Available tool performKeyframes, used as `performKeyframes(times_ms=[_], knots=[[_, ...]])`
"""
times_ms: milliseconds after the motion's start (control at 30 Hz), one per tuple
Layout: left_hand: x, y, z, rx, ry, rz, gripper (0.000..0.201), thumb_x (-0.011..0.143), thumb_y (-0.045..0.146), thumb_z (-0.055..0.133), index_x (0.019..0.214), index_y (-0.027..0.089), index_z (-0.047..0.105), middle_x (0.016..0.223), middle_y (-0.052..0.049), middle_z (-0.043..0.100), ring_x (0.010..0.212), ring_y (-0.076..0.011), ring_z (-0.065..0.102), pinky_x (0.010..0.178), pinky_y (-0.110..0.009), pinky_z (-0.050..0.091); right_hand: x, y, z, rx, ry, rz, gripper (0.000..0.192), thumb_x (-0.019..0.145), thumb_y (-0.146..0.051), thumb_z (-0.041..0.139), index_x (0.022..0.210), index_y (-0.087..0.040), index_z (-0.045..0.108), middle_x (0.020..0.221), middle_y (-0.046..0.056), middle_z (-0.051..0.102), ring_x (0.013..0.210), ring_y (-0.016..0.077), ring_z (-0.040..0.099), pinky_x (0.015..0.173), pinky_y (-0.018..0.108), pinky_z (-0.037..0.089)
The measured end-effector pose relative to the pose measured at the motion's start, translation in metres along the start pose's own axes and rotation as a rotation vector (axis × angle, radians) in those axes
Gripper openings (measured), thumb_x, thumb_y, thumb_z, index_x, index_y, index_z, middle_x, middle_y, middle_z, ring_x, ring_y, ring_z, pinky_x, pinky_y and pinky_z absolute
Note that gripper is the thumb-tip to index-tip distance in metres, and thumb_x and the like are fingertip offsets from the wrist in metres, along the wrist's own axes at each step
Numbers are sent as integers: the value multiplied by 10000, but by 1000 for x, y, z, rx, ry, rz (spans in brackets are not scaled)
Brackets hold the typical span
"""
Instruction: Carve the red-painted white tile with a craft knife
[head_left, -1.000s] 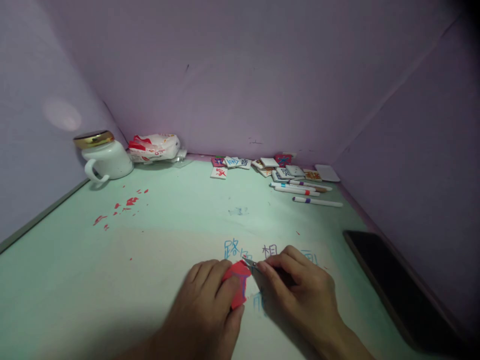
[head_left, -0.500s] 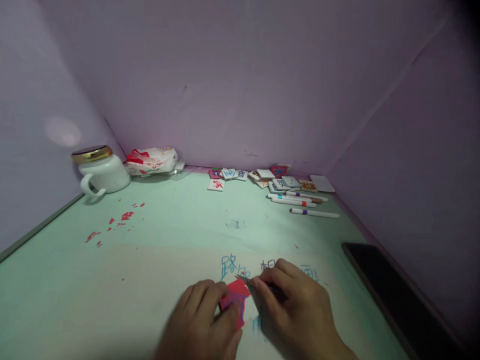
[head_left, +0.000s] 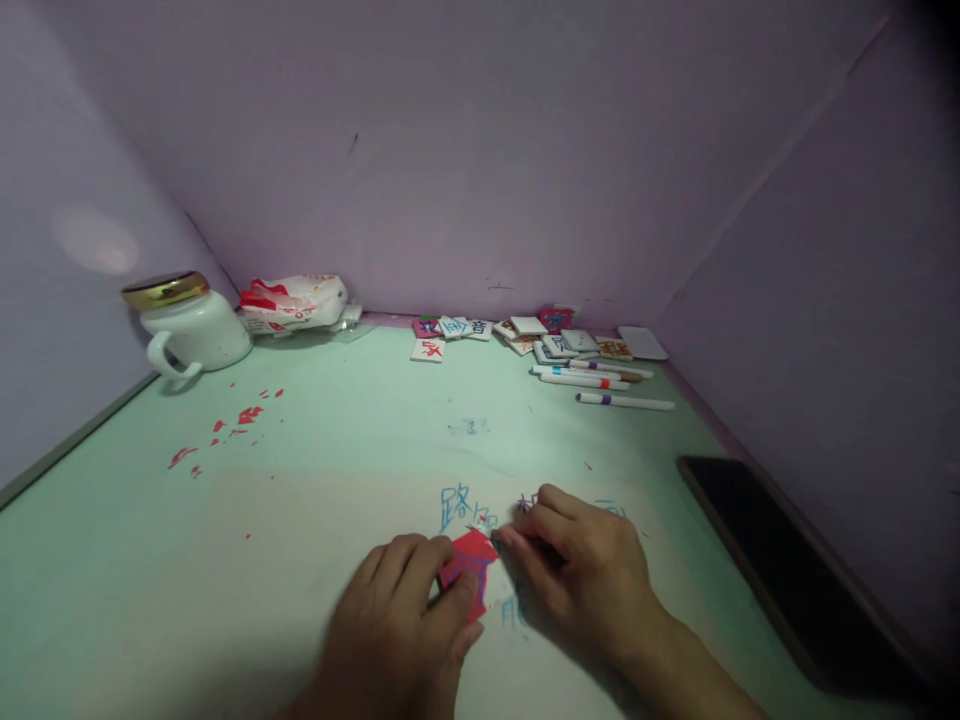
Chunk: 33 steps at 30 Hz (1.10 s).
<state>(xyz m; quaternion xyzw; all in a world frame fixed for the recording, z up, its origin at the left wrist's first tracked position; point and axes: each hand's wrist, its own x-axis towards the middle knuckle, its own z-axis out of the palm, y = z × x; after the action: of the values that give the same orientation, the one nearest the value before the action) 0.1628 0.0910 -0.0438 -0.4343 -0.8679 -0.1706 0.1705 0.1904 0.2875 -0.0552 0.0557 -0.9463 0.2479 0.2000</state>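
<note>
Purple walls boxed in a pale green bench [head_left: 315, 440]. The left hand [head_left: 401, 620] pinned a red paper [head_left: 466, 568] flat under its fingertips, steadying it while the right hand [head_left: 581, 580], just beside, pinched a small blade [head_left: 480, 529] at its top edge

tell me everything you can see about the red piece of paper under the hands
The red paper is a small, flat, irregular scrap with dark lines drawn on it. It lies on a pale sheet with blue writing, on the green table. The left hand pins its near edge; the right hand holds a thin blade at its top corner.
</note>
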Motion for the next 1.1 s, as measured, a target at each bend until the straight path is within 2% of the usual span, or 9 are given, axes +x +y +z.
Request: performKeyframes(times_ms=[367, 600, 767, 900, 1100], knots=[[-1, 4, -1, -5, 23, 3, 229, 749, 55, 496, 890, 190, 616, 884, -74, 664, 687, -233, 574, 543, -362, 498, -1, 2, -2, 56, -67, 11, 260, 880, -316, 531, 686, -209, 667, 609, -21, 536, 504, 100, 469, 491, 246, 254], [0, 1, 1, -107, 49, 46, 203, 831, 66, 467, 917, 169, 620, 875, -86, 645, 689, -214, 548, 550, -346, 505, -3, 5, 3, 214, 168, 180, 244, 882, -316, 572, 712, -186, 689, 613, -17, 564, 497, 82, 519, 493, 204, 361], [-1, 1, 2, -124, 120, -49, 149, 839, 136, 510, 949, 164, 607, 1041, -140, 617, 907, -274, 576, 720, -446, 545, -4, 1, 2, 93, 101, 146, 252, 881, -349, 563, 732, -204, 704, 641, -10, 594, 511, 98, 542, 474, 215, 346], [1, 2, 1, -163, 76, -57, 147, 841, 132, 506, 956, 162, 592, 961, -117, 634, 849, -262, 584, 708, -452, 548, -3, -4, 1, 21, 55, 133, 271, 883, -357, 551, 714, -211, 704, 627, -14, 585, 503, 100, 530, 475, 225, 318], [2, 2, 2, -197, 31, -47, 155, 838, 99, 491, 948, 150, 588, 971, -130, 632, 841, -263, 576, 693, -452, 555, 0, -7, 1, 19, 39, 128, 275, 867, -353, 556, 673, -206, 684, 593, -22, 552, 488, 95, 488, 468, 228, 282]])
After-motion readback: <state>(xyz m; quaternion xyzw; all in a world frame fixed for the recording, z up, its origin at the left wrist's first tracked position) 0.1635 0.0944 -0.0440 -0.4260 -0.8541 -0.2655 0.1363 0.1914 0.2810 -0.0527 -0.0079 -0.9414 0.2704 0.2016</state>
